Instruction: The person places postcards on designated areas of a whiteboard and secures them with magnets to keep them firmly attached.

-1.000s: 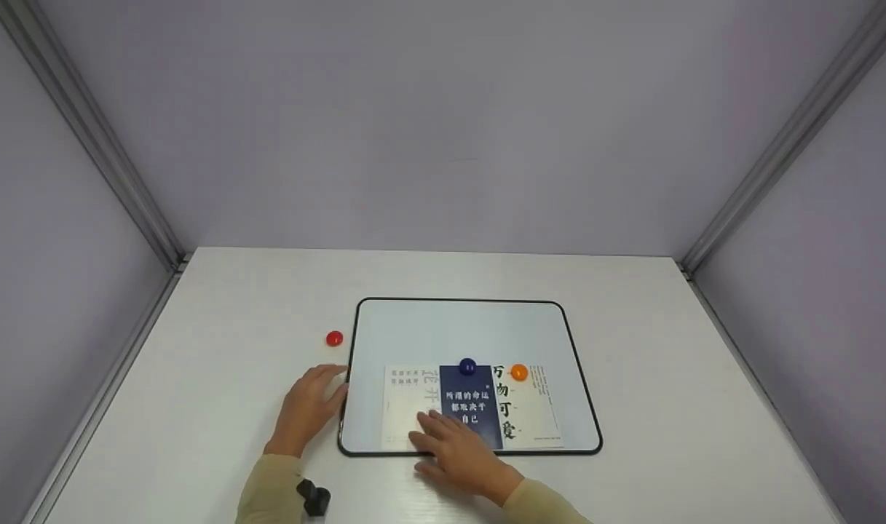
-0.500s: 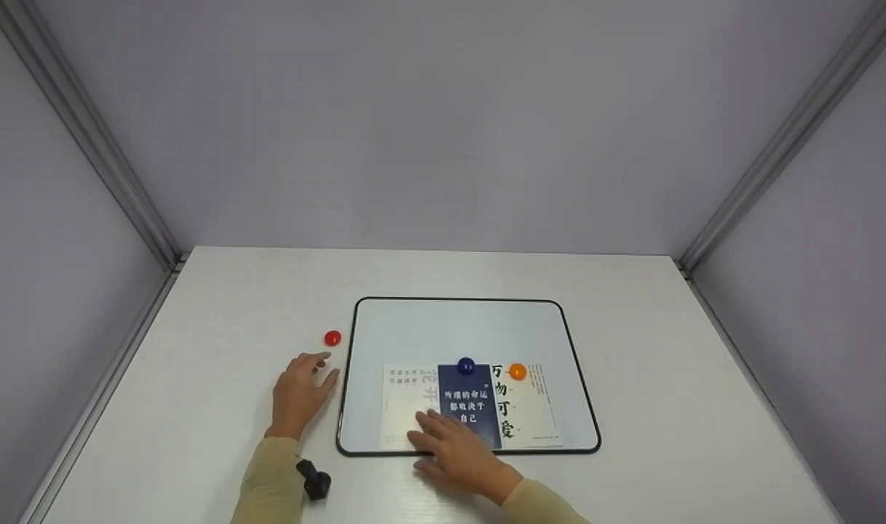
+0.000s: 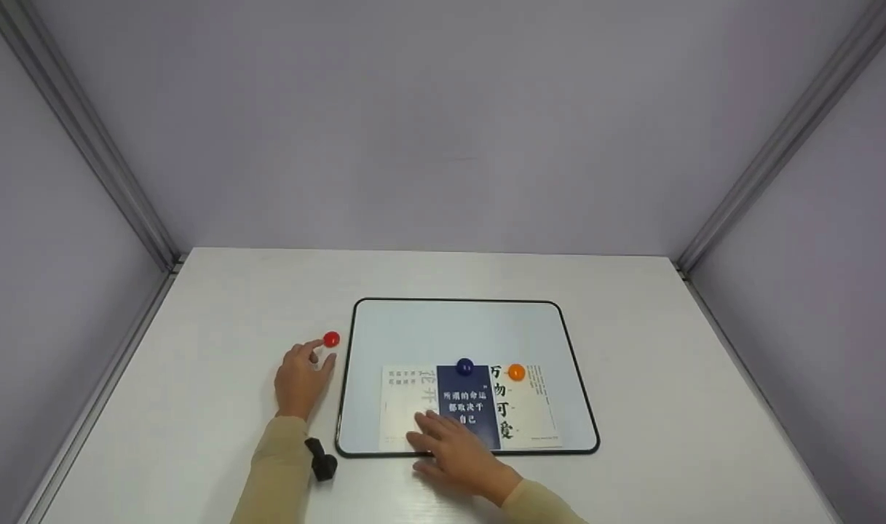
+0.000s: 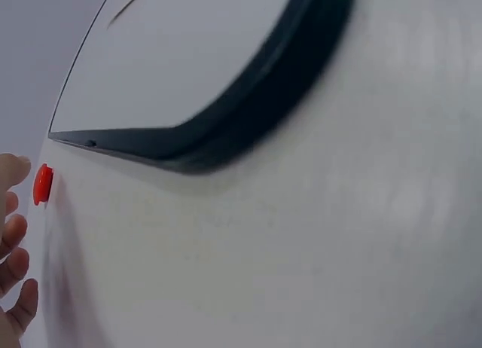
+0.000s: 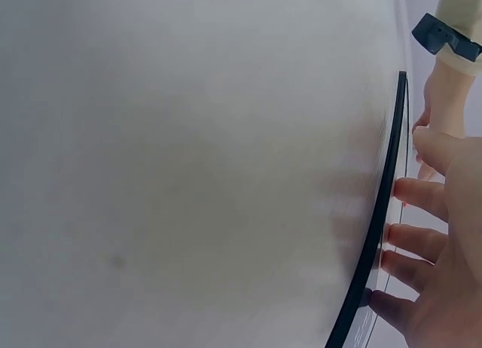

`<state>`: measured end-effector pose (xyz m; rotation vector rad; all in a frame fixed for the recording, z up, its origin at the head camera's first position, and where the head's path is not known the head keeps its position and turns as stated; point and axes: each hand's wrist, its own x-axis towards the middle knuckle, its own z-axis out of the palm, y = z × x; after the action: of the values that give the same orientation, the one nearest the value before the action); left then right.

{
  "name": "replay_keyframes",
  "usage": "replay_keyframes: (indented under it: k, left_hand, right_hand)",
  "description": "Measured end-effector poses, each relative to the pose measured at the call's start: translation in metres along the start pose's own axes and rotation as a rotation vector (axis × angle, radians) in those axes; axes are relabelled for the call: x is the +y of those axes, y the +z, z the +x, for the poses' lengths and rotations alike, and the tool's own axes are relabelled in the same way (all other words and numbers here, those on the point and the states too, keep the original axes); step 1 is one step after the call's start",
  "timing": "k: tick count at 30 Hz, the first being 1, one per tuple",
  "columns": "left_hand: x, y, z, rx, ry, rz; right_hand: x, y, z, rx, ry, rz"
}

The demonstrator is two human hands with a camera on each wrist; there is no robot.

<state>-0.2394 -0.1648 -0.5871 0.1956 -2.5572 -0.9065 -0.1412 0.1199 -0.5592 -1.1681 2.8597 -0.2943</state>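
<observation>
Just left of the whiteboard (image 3: 457,331), a round red magnet (image 3: 331,339) sits on the table. My left hand (image 3: 302,380) reaches up to it, index fingertip right at its near left side, thumb held apart. In the left wrist view the red magnet (image 4: 43,184) shows beyond the loosely bent fingers. My right hand (image 3: 457,455) rests with spread fingers on the lower edge of the white card (image 3: 402,400) and the dark blue card (image 3: 466,393). A dark blue magnet (image 3: 464,367) sits at the blue card's top edge, and an orange magnet (image 3: 516,372) on the cream card (image 3: 534,415) beside it.
The whiteboard's black frame (image 5: 376,220) passes under the right hand's fingers. A black wrist camera (image 3: 322,460) is worn by the left sleeve. The white table (image 3: 668,378) is walled in by grey panels at the back and sides.
My left hand has moved from the whiteboard's left edge up and away to the red magnet, its index finger now reaching it. My right hand has stayed in place on the cards.
</observation>
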Motion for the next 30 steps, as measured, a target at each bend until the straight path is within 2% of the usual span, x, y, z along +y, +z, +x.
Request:
replay_keyframes:
  k: [5, 8, 15, 25, 30]
  left_hand:
    - [0.002, 0.002, 0.007, -0.055, -0.119, -0.014]
    - [0.004, 0.004, 0.010, -0.081, -0.156, -0.024]
    - [0.007, 0.005, 0.014, -0.114, -0.138, 0.044]
    - [0.014, -0.003, 0.020, -0.235, -0.148, 0.118]
    - [0.016, -0.003, 0.022, -0.255, -0.148, 0.128]
  right_hand:
    - [-0.001, -0.001, 0.000, -0.030, 0.026, 0.004]
    - [-0.001, -0.002, -0.001, -0.048, 0.044, 0.016]
    - [-0.002, -0.002, -0.001, -0.057, 0.057, 0.033]
    - [-0.004, -0.002, -0.003, -0.048, 0.046, 0.028]
    - [-0.004, -0.002, -0.005, -0.045, 0.038, 0.017]
